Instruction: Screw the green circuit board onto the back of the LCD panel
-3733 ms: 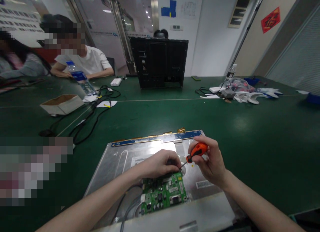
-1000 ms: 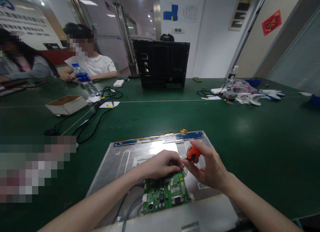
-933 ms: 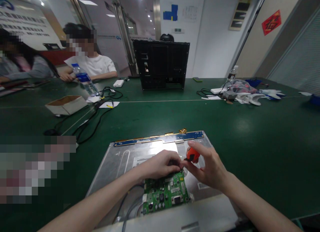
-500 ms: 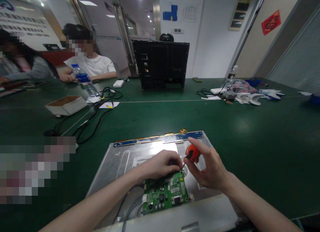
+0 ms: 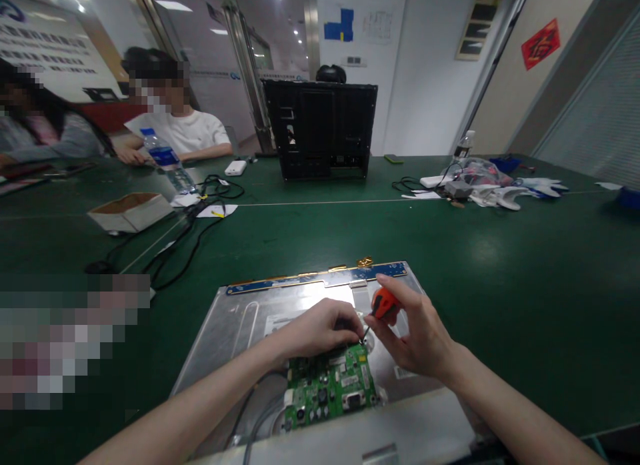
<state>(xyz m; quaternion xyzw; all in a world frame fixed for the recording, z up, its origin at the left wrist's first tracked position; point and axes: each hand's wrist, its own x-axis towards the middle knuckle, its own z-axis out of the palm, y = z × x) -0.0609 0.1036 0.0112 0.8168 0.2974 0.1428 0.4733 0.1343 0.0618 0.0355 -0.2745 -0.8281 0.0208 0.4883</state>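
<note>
A green circuit board (image 5: 333,385) lies on the silver metal back of a display panel (image 5: 225,331). My right hand (image 5: 420,331) grips the orange and black handle of a screwdriver (image 5: 384,305). Its thin shaft slants down to the board's top right corner. Beside that tip, my left hand (image 5: 327,328) rests over the board's upper edge with thumb and fingers pinched together; what they hold, if anything, is too small to make out. A blue circuit strip (image 5: 320,278) runs along the panel's far edge.
Beyond the panel stands a black monitor housing (image 5: 325,128). To the left are black cables (image 5: 190,235), an open box (image 5: 131,213) and a water bottle (image 5: 169,161). Gloves (image 5: 500,197) and a plastic bag (image 5: 483,173) lie at right. Two people sit at the far left.
The screwdriver handle has turned slightly in my right hand, its tip staying at the board's corner. My left hand holds nearly the same position.
</note>
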